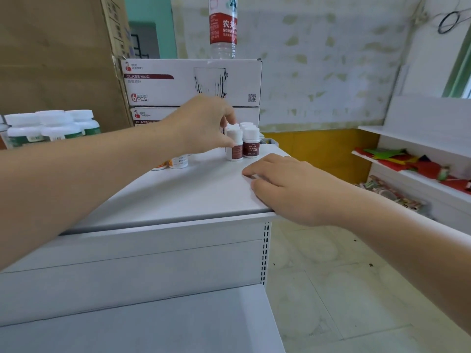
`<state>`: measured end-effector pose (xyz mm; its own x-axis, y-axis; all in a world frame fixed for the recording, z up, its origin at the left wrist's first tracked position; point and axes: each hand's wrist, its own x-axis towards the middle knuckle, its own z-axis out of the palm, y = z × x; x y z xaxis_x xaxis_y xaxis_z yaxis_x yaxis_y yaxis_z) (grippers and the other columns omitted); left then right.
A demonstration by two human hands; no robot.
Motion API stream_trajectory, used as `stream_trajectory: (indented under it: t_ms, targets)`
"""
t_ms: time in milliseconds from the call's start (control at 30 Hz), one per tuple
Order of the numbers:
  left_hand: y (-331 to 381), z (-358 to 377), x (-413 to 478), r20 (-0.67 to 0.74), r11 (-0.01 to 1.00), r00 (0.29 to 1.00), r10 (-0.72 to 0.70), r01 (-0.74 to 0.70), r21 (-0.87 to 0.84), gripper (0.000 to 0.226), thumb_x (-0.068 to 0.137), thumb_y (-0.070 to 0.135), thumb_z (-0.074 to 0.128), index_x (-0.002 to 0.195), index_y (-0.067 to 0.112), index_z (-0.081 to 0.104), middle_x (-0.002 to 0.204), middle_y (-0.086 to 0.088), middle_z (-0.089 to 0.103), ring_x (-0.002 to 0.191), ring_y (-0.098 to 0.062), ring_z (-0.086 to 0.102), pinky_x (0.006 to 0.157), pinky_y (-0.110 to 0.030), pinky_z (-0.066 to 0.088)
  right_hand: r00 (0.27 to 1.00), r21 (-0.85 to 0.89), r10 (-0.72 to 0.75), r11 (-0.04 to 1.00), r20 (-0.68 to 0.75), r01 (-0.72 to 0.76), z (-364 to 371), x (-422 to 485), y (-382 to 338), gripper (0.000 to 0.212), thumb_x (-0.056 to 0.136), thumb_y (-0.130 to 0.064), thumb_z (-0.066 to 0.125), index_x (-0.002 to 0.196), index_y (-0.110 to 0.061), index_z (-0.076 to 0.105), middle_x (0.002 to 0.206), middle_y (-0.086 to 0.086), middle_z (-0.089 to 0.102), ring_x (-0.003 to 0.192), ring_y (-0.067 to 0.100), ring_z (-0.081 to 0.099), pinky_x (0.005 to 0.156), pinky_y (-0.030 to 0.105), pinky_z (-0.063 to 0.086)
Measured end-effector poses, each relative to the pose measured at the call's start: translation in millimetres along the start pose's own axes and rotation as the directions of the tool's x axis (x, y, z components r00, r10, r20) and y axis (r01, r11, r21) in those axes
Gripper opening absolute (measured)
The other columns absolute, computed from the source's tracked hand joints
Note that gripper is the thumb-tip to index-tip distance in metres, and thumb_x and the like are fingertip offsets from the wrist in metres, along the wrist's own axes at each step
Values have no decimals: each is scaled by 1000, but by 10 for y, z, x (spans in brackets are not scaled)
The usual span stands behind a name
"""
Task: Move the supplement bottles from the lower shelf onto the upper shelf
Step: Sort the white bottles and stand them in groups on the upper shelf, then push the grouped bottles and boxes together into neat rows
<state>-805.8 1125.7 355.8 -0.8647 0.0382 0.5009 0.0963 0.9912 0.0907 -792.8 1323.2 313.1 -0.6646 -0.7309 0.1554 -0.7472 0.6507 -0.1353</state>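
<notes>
Left hand (204, 123) pinches a small white plastic maroon-labelled supplement bottle (235, 149), likely light, rigid and smooth, near its cap; right hand (288, 186) rests flat, holding nothing.

Bare left hand (201, 126), bare right hand (290, 187), bare forearms running to frame edges
</notes>
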Motion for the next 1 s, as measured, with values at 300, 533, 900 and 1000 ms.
stream_trajectory:
  t_ms: [300, 533, 900, 1000]
  targets:
    - [20, -331, -130, 221, 981, 962, -159, 128, 147, 57, 83, 30, 75, 134, 19, 53, 118, 3, 60, 108, -20, 58, 89, -32, 47, 993, 32, 118, 992, 32, -119, -262, 185, 171, 45, 97, -33, 46, 141, -29, 43, 142, -6, 47, 128, 17, 46, 97, 28, 36]
    - [97, -107, 67, 346, 856, 877, -332, 435, -279, 35, 73, 21, 79, 92, 11, 51, 92, -8, 56, 76, -24, 55, 71, -23, 45, 959, 229, 282, 932, 22, -280, -388, 830, 499, 55, 73, -28, 66, 123, -6, 58, 122, 18, 61, 113, 33, 59, 103, 47, 45]
    - [-3, 372, 150, 387, 765, 882, -270, 440, -470, 40, 55, 12, 72, 94, 11, 65, 100, -13, 69, 96, -28, 63, 89, -34, 49, 990, 549, 106, 824, 92, -139, -100, 1209, 686, 47, 69, -16, 63, 117, -17, 63, 119, 9, 68, 116, 27, 61, 107, 47, 41]
    - [-26, 378, 149, 396, 756, 896, -200, 398, -519, 23, 77, -5, 67, 92, 13, 62, 91, -7, 64, 84, -20, 57, 76, -26, 43, 989, 576, 70, 807, 131, -133, -113, 1213, 703, 51, 69, -14, 63, 120, -17, 59, 121, 12, 66, 111, 26, 64, 102, 43, 45]
